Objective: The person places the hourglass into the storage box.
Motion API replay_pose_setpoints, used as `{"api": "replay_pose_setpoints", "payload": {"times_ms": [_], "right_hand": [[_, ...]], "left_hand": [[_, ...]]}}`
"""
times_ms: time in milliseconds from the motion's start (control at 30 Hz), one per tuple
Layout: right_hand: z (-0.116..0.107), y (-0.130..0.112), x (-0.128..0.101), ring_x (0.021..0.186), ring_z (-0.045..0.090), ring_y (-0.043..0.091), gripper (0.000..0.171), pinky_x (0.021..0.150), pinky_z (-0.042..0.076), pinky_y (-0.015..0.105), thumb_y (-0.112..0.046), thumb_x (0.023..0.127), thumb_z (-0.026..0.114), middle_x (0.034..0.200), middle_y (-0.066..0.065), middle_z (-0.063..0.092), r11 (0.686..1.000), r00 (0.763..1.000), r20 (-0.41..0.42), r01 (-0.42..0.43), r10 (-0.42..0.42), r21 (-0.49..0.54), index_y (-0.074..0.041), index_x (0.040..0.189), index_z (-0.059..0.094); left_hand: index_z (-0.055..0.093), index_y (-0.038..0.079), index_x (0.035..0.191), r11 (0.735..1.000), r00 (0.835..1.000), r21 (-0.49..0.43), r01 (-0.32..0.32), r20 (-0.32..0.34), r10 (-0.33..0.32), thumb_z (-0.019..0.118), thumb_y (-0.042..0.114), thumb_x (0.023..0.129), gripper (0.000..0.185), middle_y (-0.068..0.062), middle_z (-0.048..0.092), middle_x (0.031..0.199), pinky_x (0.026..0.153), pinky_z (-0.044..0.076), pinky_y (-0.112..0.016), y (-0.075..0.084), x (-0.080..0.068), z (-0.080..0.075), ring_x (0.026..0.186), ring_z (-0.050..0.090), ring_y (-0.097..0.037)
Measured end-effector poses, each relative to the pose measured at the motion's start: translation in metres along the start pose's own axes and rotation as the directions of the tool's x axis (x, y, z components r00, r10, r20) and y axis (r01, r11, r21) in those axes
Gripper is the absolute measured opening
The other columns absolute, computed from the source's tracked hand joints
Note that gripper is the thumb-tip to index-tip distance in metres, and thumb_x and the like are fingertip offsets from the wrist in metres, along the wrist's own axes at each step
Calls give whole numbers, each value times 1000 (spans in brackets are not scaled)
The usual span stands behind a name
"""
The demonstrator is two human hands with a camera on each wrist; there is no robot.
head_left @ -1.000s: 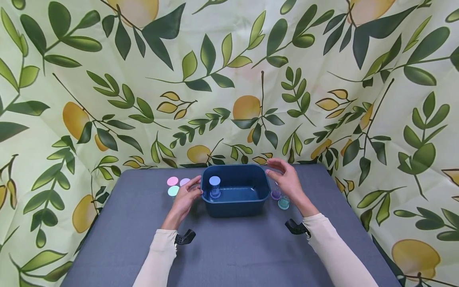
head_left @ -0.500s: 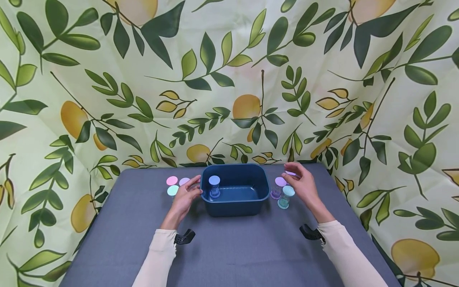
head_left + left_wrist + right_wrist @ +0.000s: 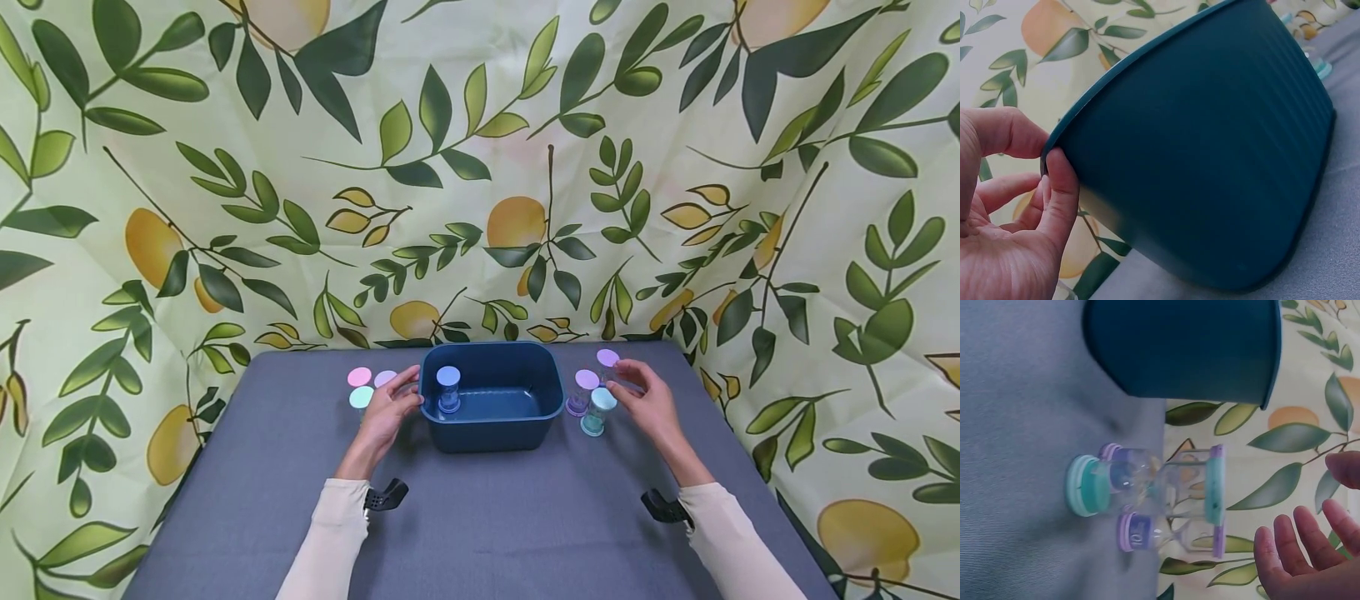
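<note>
A dark blue tub point(image 3: 525, 421) stands mid-table with a blue-capped hourglass point(image 3: 448, 388) upright inside at its left. My left hand point(image 3: 401, 393) pinches the tub's left rim; in the left wrist view the thumb point(image 3: 1060, 187) presses on the ribbed wall point(image 3: 1210, 156). My right hand point(image 3: 633, 385) hovers open just right of three hourglasses: teal point(image 3: 597, 411), purple point(image 3: 581, 392) and a second purple point(image 3: 607, 360). The right wrist view shows the teal hourglass point(image 3: 1147, 487) a gap away from my straight fingers point(image 3: 1297, 550).
Left of the tub stand three more hourglasses, capped pink point(image 3: 359, 377), lilac point(image 3: 386, 379) and teal point(image 3: 362, 397). The grey table point(image 3: 480, 525) is backed and flanked by a leaf-and-lemon cloth point(image 3: 480, 167). Its near half is bare.
My right hand has moved from over the tub's right rim out to the right and down beside the hourglasses, uncovering them. The left hand and the tub have stayed put.
</note>
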State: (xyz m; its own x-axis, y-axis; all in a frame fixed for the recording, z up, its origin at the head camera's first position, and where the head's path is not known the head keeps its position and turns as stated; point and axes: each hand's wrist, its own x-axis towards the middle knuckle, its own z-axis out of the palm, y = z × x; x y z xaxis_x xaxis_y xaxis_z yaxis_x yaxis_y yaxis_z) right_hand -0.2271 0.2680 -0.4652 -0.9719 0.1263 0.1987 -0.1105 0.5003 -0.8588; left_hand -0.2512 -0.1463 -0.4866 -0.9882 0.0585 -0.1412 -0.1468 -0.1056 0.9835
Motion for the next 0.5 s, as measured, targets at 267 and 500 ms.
{"api": "replay_pose_setpoints", "payload": {"times_ms": [267,500], "right_hand": [[3,17,-6,124,54,32,50,83,40,1,-25,92,68,135,18,57,998,998,1,-58,58,-18,-4,134,52],[8,27,-10,128,51,35,56,82,40,0,-21,91,70,140,22,52,994,994,41,-104,103,32,-2,138,47]], "left_hand": [[47,7,145,1000,1000,8,4,-5,-4,56,-6,89,58,-16,45,143,80,51,-14,1,0,0,134,47,-32],[47,7,144,1000,1000,1,7,-5,-7,57,-5,88,58,-15,45,143,80,51,-14,0,0,0,133,48,-31]]}}
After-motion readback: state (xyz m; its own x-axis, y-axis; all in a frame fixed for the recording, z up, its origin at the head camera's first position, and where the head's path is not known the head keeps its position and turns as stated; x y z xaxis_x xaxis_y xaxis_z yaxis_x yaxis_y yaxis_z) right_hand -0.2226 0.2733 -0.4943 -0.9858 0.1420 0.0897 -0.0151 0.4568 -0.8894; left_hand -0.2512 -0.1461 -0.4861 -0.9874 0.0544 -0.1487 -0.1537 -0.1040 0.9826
